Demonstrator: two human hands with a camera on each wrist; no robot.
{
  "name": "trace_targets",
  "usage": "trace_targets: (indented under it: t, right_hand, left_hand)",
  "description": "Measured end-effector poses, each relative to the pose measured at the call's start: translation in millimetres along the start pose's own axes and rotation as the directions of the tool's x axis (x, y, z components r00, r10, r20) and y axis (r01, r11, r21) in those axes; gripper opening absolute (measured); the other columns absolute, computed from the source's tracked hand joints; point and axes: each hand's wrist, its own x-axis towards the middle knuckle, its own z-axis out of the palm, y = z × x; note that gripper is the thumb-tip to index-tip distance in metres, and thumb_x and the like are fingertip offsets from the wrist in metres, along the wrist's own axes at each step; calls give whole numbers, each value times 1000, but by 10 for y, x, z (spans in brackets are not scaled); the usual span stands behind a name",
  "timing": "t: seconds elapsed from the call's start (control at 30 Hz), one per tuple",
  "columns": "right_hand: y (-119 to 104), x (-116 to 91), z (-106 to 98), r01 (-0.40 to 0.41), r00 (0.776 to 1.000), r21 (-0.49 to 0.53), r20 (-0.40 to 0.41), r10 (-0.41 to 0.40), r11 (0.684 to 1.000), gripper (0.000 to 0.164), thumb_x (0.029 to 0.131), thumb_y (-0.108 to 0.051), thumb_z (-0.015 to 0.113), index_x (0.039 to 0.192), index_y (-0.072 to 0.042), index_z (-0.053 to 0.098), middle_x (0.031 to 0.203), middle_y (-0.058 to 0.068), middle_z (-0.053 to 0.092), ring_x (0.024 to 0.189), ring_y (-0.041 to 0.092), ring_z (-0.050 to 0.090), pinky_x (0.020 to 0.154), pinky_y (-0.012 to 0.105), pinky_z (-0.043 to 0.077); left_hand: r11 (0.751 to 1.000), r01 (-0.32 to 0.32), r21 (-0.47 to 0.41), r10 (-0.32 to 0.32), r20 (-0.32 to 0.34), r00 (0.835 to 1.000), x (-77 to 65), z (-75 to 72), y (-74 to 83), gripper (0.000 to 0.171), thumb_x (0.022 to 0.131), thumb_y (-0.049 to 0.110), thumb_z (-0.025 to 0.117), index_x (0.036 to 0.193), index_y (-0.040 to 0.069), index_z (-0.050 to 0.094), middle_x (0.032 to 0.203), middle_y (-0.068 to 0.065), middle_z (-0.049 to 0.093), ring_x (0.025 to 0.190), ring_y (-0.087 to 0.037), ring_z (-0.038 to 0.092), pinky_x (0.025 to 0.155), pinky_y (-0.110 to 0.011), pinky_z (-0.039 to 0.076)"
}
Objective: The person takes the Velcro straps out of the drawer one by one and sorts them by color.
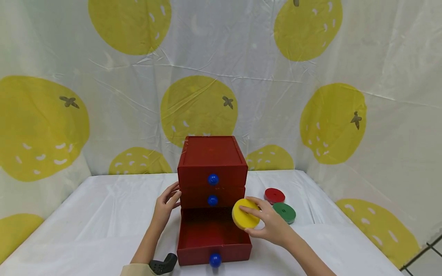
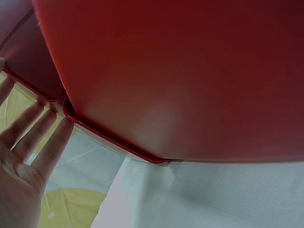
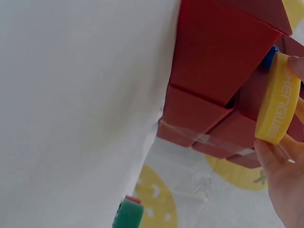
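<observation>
A red drawer cabinet [image 1: 213,153] with blue round knobs stands on the table, its bottom drawer [image 1: 214,251] pulled out. No objects show inside that drawer. My left hand [image 1: 166,207] is at the cabinet's left side; in the left wrist view its fingertips [image 2: 65,124] touch the cabinet edge, fingers nearly straight. Between thumb and fingers my right hand [image 1: 272,222] grips a yellow tape roll [image 1: 241,219], held tilted over the right side of the open drawer. Lettering runs along the roll's rim [image 3: 280,102] in the right wrist view.
Right of the cabinet, a red tape roll [image 1: 274,195] and a green tape roll [image 1: 286,212] lie close together on the white-covered table [image 1: 103,214]. Behind hangs a pale cloth [image 1: 241,50] with yellow fruit prints. A black band [image 1: 164,264] sits at the left sleeve.
</observation>
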Motion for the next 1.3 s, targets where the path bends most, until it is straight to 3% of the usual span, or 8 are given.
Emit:
trace_targets:
  t: [0.17,0.33,0.6,1.3]
  right_hand:
    - [30,-34,-17,17,999,-30,-34,-18,999,56,67,-27,78,120,-29,59,130,4,49,113,24,48,84,42,51]
    - [48,-71,-35,-15,1000,-34,-16,15,999,55,68,-28,78,119,-29,60,129,4,50,113,24,47,79,34,54]
    - [105,-156,-70,-89,996,-20,14,89,996,56,67,-26,79,120,-29,59,130,4,49,116,26,46,79,37,54]
    - [245,-259,-123,-97,995,-73,-24,96,993,57,64,-24,80,118,-27,61,127,8,50,112,27,46,76,38,54]
  left_hand:
    - [1000,-3,-1,3,3,1000,-1,-2,6,41,92,23,52,131,13,47,125,-11,53,99,5,55,77,-23,52]
    - [1000,3,-1,-3,4,1000,-6,3,9,40,92,23,53,130,14,48,123,-9,53,99,4,55,77,-23,53]
    - [1000,-23,1,23,2,1000,-18,4,27,39,93,20,51,130,12,48,123,-12,53,97,5,55,76,-24,52]
    - [1000,-18,-2,18,13,1000,-24,-2,35,39,93,20,50,131,12,47,126,-15,51,98,6,54,77,-23,52]
